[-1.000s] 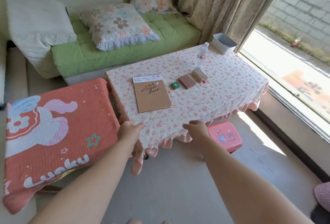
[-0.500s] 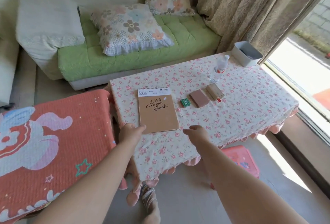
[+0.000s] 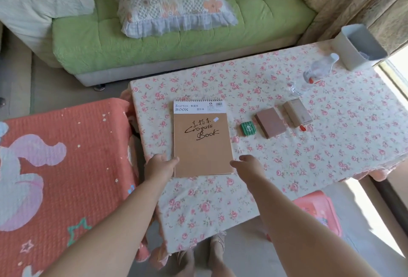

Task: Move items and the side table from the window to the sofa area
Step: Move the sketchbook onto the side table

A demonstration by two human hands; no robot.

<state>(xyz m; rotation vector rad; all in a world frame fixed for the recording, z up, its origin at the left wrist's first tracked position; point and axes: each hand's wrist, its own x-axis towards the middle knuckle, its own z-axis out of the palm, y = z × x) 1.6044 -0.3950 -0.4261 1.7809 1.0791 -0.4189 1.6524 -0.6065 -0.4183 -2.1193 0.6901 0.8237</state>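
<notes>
Lying at the left end of the side table [image 3: 331, 155], the sketchbook [image 3: 202, 142] runs lengthwise from near edge to far, binding toward the sofa [image 3: 88, 40]. The left hand [image 3: 160, 166] pinches its near left corner. The right hand [image 3: 248, 166], fingers relaxed, hovers beside the right corner.

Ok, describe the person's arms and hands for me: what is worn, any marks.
The left hand and right hand come in on bare forearms; no sleeves show up to the frame's edge. No gloves are worn, and no watch, bracelet or ring is visible on the sides facing the camera. No marks stand out.
</notes>
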